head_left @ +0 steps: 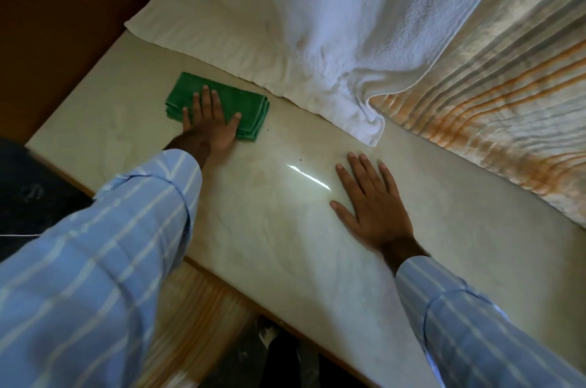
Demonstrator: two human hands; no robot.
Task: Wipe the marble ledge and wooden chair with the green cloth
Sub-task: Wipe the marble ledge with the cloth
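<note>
The folded green cloth [222,102] lies on the pale marble ledge [279,229] near its left end. My left hand [211,121] presses flat on the cloth, fingers spread over its near half. My right hand [369,200] rests flat on the bare marble to the right, palm down, fingers apart, holding nothing. A bright streak of light reflects off the marble between the two hands. No wooden chair can be made out for certain.
A white towel [317,22] hangs down onto the ledge's far edge, close behind the cloth. A striped orange and grey curtain [507,86] hangs at the right. Dark brown wood [57,22] borders the ledge at upper left. A dark floor shows below.
</note>
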